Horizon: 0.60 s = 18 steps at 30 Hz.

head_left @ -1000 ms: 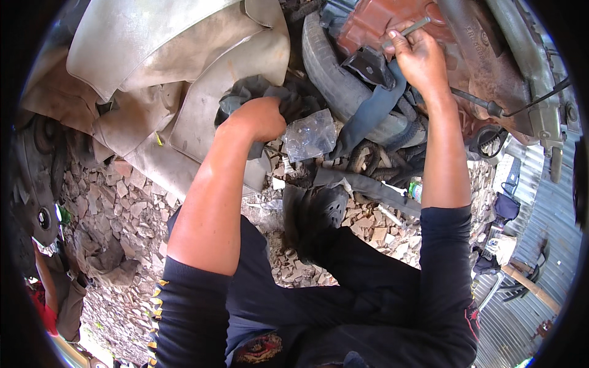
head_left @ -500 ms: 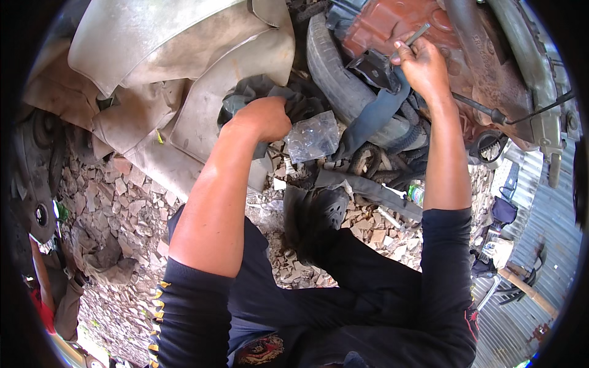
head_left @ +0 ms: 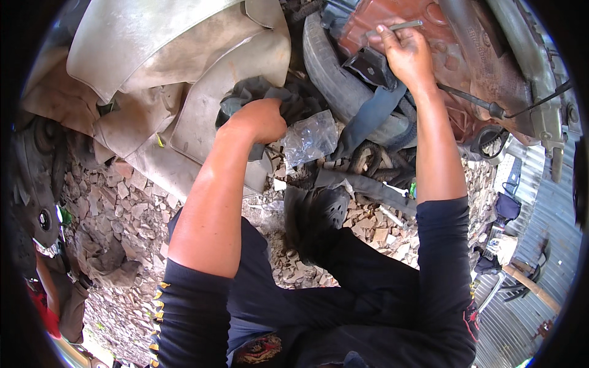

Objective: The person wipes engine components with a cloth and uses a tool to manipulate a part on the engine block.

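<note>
My right hand (head_left: 410, 60) is at the upper right, over the red-brown metal housing (head_left: 368, 23). Between its thumb and fingers is a slim grey metal rod (head_left: 407, 25), lying nearly level. A black bracket-like part (head_left: 370, 67) sits just left of that hand, above a blue-grey strip (head_left: 372, 116). My left hand (head_left: 260, 120) is closed on a dark crumpled sheet (head_left: 248, 92), its fingertips hidden underneath. Close to that hand lies a clear plastic bag (head_left: 310, 138).
Large beige panels (head_left: 233, 110) are piled at the upper left. A worn tyre (head_left: 328, 64) curves beside the housing. A thin rod (head_left: 463, 97) crosses behind my right wrist. Broken rubble (head_left: 132, 208) covers the ground, with corrugated metal sheeting (head_left: 552, 208) at the right.
The metal rod has turned from a steep slant to nearly level as my right hand moved slightly left. My left hand stays on the dark sheet.
</note>
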Each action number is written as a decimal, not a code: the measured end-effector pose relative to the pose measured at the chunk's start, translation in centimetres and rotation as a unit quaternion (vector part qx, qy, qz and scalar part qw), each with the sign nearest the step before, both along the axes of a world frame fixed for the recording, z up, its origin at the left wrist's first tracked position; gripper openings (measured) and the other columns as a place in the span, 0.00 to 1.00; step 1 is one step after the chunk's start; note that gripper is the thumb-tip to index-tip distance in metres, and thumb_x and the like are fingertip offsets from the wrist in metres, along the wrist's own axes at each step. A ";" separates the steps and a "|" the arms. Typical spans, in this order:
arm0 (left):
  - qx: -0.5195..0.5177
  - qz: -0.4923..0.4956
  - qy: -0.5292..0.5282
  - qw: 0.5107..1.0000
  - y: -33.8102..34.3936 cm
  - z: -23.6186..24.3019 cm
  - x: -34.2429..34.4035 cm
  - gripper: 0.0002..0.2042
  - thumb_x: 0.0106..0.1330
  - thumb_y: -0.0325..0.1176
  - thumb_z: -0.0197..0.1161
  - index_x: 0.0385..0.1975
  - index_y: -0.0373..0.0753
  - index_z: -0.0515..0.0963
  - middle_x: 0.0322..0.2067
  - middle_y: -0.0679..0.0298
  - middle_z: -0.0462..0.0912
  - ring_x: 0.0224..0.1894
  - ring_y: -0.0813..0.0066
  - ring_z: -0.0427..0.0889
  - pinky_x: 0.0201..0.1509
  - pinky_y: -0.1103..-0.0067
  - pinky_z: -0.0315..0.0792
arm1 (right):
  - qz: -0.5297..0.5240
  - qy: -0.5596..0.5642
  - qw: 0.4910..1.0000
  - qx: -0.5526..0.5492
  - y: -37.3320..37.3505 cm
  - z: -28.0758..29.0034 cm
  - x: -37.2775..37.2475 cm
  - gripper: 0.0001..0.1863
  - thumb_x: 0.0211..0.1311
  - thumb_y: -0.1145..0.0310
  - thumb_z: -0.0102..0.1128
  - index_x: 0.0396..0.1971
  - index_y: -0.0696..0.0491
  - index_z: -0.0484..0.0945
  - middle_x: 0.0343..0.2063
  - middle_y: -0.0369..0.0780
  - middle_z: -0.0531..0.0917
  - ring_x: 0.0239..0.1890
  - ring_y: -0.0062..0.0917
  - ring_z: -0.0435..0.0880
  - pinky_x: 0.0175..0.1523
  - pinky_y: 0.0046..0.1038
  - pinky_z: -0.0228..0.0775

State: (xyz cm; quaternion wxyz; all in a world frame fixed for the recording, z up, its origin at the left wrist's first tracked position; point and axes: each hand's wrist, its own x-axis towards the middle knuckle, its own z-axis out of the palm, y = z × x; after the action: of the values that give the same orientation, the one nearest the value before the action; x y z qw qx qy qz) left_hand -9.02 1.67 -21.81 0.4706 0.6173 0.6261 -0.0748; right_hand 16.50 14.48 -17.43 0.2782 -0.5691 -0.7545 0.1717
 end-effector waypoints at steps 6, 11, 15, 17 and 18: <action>-0.008 0.000 0.008 1.000 0.0 0.7 -0.2 0.24 0.58 0.30 0.51 0.56 0.33 0.72 0.55 0.47 0.75 0.58 0.53 0.74 0.61 0.68 0.68 | -0.043 -0.122 0.991 -0.031 -0.1 1.7 0.0 0.13 0.62 0.59 0.58 0.39 0.53 0.80 0.32 0.49 0.84 0.40 0.42 0.84 0.46 0.40 0.73; -0.005 -0.001 0.013 1.000 0.1 0.7 0.3 0.24 0.58 0.30 0.51 0.56 0.34 0.72 0.55 0.47 0.75 0.59 0.53 0.73 0.62 0.68 0.68 | 0.001 -0.040 0.999 -0.015 0.3 0.7 -0.1 0.14 0.64 0.59 0.58 0.39 0.54 0.80 0.31 0.47 0.85 0.38 0.35 0.84 0.44 0.35 0.73; -0.009 -0.009 0.018 1.000 0.0 -0.1 -0.1 0.24 0.58 0.30 0.51 0.57 0.33 0.71 0.56 0.47 0.74 0.59 0.53 0.73 0.62 0.68 0.68 | 0.006 -0.004 1.000 -0.027 -0.6 2.8 -0.7 0.14 0.65 0.59 0.59 0.39 0.56 0.80 0.29 0.43 0.85 0.35 0.27 0.85 0.42 0.30 0.74; -0.004 -0.017 0.021 1.000 0.2 -0.1 0.2 0.24 0.58 0.30 0.51 0.57 0.32 0.71 0.56 0.46 0.74 0.59 0.53 0.73 0.62 0.68 0.68 | -0.034 -0.151 0.987 -0.044 -0.8 3.7 -0.5 0.14 0.63 0.58 0.59 0.38 0.55 0.80 0.31 0.49 0.85 0.37 0.44 0.85 0.44 0.40 0.75; -0.002 -0.015 0.021 1.000 0.2 -0.1 0.2 0.24 0.58 0.30 0.51 0.57 0.32 0.71 0.56 0.46 0.74 0.59 0.53 0.73 0.62 0.68 0.68 | -0.029 -0.201 0.979 -0.024 -1.2 3.6 -0.9 0.16 0.64 0.56 0.59 0.40 0.54 0.80 0.29 0.45 0.85 0.35 0.34 0.85 0.42 0.35 0.73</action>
State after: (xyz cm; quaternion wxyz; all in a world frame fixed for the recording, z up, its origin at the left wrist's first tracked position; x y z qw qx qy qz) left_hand -8.78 1.87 -21.92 0.4575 0.6240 0.6263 -0.0955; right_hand 15.58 13.24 -13.87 0.1122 -0.6198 -0.7741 0.0636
